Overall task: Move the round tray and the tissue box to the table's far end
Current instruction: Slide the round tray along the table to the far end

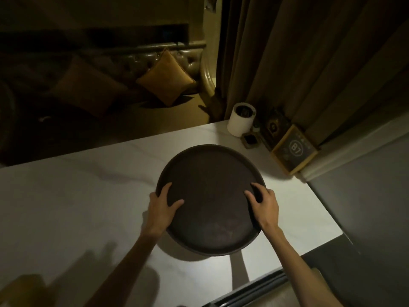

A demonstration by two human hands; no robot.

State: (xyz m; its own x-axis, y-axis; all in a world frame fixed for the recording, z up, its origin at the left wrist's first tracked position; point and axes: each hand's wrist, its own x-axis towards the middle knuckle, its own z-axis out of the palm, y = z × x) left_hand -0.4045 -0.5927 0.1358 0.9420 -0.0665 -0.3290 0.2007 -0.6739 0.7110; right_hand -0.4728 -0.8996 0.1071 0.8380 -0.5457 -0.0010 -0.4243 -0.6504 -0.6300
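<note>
Both hands, left hand and right hand, are clamped on opposite rims of the round tray, thumbs inside, so it can be carried level above the desk.

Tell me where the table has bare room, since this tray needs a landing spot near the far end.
Bare marble runs along the far edge left of the white cup, and beyond the round tray held by the left hand and right hand. The far right corner is crowded: cup, small dark holder and framed sign by the curtain.
</note>
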